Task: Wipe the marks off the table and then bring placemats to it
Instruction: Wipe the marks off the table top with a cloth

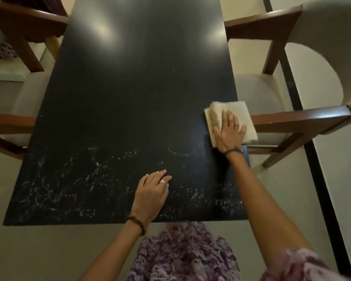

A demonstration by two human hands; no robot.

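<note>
Wiping: right hand (229, 132) presses flat, fingers straight, on folded cloth (231, 110) at the dark counter (130, 88) right edge; left hand (152, 191) rests open among white marks (69, 183) | cloth soft, light; best pressed mid-fold | placemats unseen

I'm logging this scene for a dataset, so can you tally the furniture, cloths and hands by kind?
Tables: 1, dark table
Chairs: 2, left chair, right chair
Cloths: 1, cream cloth
Hands: 2, left hand, right hand
Total: 6
</note>
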